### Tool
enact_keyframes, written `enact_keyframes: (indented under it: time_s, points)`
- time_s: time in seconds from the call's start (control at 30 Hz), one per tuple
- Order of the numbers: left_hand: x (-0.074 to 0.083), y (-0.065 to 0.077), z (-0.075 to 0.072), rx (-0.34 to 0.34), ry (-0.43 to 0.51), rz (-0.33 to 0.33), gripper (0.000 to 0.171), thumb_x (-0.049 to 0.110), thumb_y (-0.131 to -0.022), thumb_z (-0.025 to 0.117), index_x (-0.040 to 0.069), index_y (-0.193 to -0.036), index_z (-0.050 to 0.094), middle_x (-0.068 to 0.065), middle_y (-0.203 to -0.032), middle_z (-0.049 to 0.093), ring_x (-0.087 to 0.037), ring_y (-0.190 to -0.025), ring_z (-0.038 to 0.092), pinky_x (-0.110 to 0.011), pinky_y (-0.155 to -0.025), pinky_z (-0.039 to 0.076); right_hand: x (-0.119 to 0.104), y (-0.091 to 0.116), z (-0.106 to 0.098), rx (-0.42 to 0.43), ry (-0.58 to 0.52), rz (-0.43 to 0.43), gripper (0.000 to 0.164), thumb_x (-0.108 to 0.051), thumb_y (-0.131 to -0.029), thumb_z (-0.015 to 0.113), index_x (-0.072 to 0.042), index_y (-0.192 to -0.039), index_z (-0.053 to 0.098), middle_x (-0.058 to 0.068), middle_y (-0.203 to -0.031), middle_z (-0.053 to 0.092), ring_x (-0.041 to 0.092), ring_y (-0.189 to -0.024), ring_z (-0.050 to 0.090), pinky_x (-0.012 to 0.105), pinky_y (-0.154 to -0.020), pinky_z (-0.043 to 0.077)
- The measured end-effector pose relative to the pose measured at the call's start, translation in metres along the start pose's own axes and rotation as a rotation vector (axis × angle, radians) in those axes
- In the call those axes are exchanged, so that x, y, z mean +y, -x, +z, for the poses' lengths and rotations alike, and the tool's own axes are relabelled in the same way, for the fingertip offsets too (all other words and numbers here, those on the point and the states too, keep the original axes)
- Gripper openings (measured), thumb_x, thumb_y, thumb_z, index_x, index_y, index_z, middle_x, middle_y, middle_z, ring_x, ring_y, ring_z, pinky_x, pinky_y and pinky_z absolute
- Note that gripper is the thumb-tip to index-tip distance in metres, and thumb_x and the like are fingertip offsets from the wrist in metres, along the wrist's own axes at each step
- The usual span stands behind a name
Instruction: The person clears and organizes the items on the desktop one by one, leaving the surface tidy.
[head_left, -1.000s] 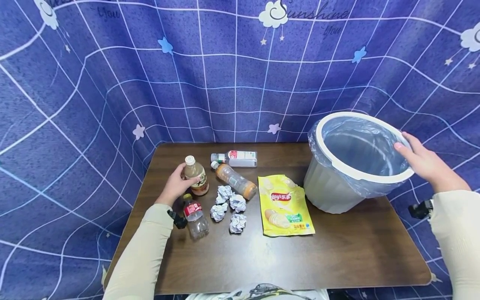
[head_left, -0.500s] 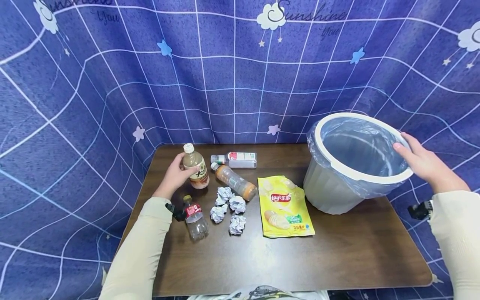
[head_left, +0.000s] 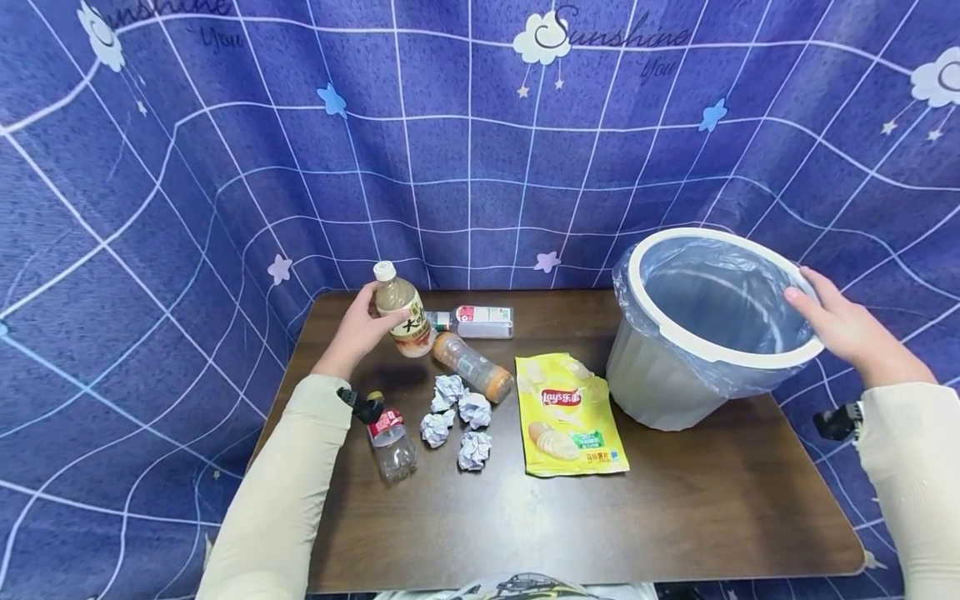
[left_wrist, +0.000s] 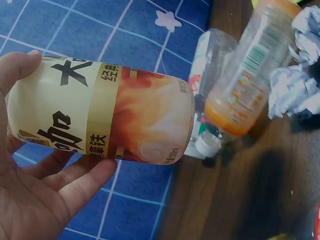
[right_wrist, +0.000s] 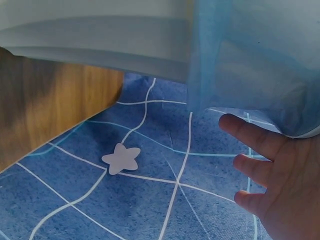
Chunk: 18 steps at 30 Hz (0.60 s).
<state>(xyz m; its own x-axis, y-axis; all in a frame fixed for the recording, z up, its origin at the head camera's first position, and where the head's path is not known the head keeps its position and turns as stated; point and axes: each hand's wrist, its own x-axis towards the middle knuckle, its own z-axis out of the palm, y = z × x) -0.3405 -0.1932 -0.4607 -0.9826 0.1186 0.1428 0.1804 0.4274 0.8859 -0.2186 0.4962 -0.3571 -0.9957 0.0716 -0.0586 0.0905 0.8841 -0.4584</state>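
Note:
My left hand point(head_left: 358, 329) grips a coffee drink bottle point(head_left: 405, 321) with a white cap and cream label, thumb on one side and fingers round the other. In the left wrist view the bottle point(left_wrist: 120, 110) lies across the palm, its base pointing toward an orange-banded bottle point(left_wrist: 250, 70). At the right, my right hand point(head_left: 851, 325) holds the white rim of a lined trash can point(head_left: 660, 375), thumb over the inner edge. The right wrist view shows the other fingers point(right_wrist: 255, 170) below the rim, outside the clear liner point(right_wrist: 240, 75).
A red-labelled bottle point(head_left: 393, 450) lies by the left wrist. The orange-banded bottle and a clear bottle point(head_left: 483, 322) lie behind several crumpled paper balls point(head_left: 475, 450). A yellow chip bag point(head_left: 570, 417) lies mid-table point(head_left: 675, 517). Blue patterned cloth point(head_left: 480, 167) hangs behind.
My left hand has lifted the coffee drink bottle and carried it slightly right and toward the back; it now overlaps the orange-banded bottle's neck. My right hand stays on the trash can rim.

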Motion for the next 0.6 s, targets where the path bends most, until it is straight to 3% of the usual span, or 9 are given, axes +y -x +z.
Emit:
enact_keyframes:
  time_s: [0.37, 0.6]
  points:
    - [0.030, -0.011, 0.008, 0.023, 0.018, 0.006, 0.077, 0.031, -0.089, 0.078, 0.008, -0.151, 0.038, -0.018, -0.133, 0.055, -0.031, -0.113, 0.055, -0.043, -0.094, 0.049, 0.002, 0.001, 0.002, 0.002, -0.027, 0.013, 0.077, -0.053, -0.106, 0.023, -0.006, -0.160, -0.008, 0.045, -0.153, 0.006, 0.074, -0.130, 0.015, 0.081, -0.101, 0.018]
    - [0.051, -0.018, 0.016, -0.002, 0.122, 0.008, 0.078, 0.029, -0.089, 0.077, 0.009, -0.152, 0.036, -0.019, -0.134, 0.052, -0.032, -0.113, 0.056, -0.043, -0.085, 0.059, 0.002, 0.001, 0.001, -0.001, -0.015, 0.014, 0.077, -0.053, -0.106, 0.022, -0.007, -0.160, -0.008, 0.045, -0.153, 0.007, 0.075, -0.128, 0.016, 0.081, -0.100, 0.019]
